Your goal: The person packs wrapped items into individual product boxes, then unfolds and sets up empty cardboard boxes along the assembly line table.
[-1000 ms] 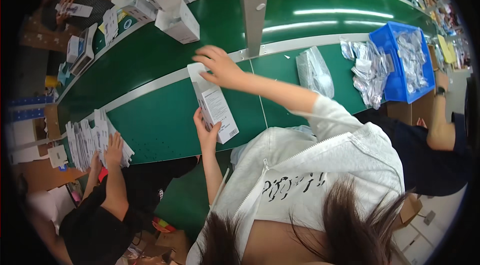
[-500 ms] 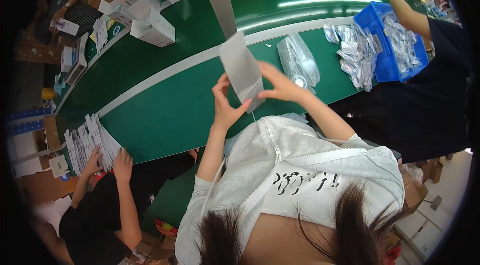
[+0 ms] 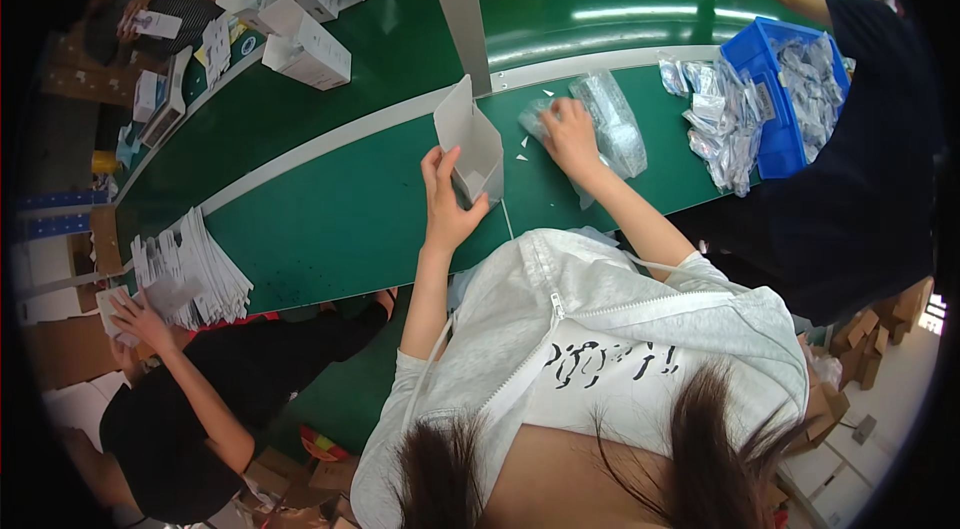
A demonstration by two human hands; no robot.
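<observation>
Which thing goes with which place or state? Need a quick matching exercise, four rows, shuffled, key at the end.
Column 1
1. Left hand
2. Right hand
3. Bin
4. Stack of flat white pieces

Column 2
A. Blue, with small packets inside
B. Toward the left end of the green bench
C. Gripping an open white box
D. At the clear plastic wrapping

Pairs: 1-C, 2-D, 3-A, 4-B
</observation>
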